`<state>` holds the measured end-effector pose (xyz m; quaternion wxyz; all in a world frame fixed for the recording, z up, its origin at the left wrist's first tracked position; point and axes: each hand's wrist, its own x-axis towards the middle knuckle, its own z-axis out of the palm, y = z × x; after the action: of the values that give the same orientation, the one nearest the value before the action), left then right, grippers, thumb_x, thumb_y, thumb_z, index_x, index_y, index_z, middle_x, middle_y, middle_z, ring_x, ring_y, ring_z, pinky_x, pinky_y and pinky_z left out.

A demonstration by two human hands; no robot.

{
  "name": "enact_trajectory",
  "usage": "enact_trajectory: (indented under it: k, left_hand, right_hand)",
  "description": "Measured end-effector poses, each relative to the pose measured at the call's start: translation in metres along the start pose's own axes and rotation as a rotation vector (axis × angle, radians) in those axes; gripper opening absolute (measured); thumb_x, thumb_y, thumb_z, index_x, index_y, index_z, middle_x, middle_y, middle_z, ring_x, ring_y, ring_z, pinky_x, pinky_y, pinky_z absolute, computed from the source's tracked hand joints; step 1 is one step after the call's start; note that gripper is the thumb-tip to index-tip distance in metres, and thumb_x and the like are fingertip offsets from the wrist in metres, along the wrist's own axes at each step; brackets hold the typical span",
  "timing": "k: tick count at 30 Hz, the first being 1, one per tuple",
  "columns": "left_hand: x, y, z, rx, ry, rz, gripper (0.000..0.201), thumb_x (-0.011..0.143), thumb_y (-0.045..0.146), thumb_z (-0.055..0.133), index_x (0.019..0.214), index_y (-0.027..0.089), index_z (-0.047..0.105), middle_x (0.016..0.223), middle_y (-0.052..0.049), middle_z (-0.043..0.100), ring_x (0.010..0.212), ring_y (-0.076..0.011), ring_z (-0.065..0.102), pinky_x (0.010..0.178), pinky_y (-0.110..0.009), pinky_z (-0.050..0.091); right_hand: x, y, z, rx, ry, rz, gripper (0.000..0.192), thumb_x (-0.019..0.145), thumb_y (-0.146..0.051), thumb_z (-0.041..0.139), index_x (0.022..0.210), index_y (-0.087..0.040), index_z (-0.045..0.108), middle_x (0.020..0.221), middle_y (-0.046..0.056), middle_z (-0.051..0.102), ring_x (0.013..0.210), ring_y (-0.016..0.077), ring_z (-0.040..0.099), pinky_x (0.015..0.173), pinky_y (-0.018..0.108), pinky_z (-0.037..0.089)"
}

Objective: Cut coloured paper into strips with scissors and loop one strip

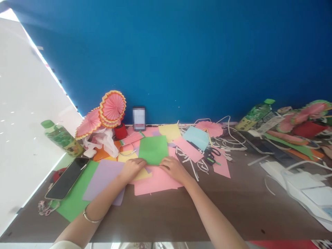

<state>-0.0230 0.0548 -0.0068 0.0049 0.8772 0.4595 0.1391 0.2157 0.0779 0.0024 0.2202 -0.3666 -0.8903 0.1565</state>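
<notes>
Two hands press flat on one green sheet (153,149) at table (233,204) centre: left hand (132,168) on its near-left corner, right hand (173,167) on its near-right corner, fingers spread, gripping nothing. Sheet lies atop pink paper (155,181); scissors (211,155) lie to the right.

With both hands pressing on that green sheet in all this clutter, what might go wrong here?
The green sheet lies on loose pink paper, so it may slide under the left hand and right hand, skewing a crease. The scissors lie open near the right hand, a possible nick. The phone sits near the table edge.
</notes>
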Motion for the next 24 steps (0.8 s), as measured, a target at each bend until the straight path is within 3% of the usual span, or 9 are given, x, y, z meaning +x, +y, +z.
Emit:
enact_trajectory:
  k: [4,11,24]
  left_hand:
    - [-0.007,-0.014,0.007,-0.228,0.099,-0.027,0.025,0.089,0.029,0.039,0.09,0.021,0.062,0.099,-0.003,0.065,0.091,-0.016,0.061,0.079,-0.028,0.048]
    - [-0.007,-0.02,0.005,-0.415,0.129,-0.102,0.02,0.084,0.03,0.048,0.079,0.02,0.063,0.102,-0.006,0.063,0.09,-0.0163,0.06,0.08,-0.032,0.049]
    - [-0.008,-0.025,0.005,-0.493,0.152,-0.1,0.012,0.082,0.023,0.049,0.076,0.018,0.059,0.102,-0.008,0.061,0.095,-0.0175,0.058,0.083,-0.035,0.047]
  right_hand:
    - [-0.001,0.003,-0.005,0.078,-0.034,0.049,0.017,0.086,-0.022,0.045,0.079,-0.021,0.061,0.086,0.005,0.062,0.082,0.018,0.056,0.074,0.033,0.045]
    - [-0.001,0.003,-0.011,0.182,-0.078,0.156,0.017,0.086,-0.028,0.044,0.078,-0.021,0.057,0.089,0.005,0.058,0.086,0.0182,0.053,0.077,0.035,0.043]
    - [-0.002,0.006,-0.01,0.27,-0.032,0.207,0.016,0.085,-0.031,0.045,0.079,-0.021,0.056,0.089,0.006,0.056,0.085,0.0189,0.053,0.077,0.035,0.044]
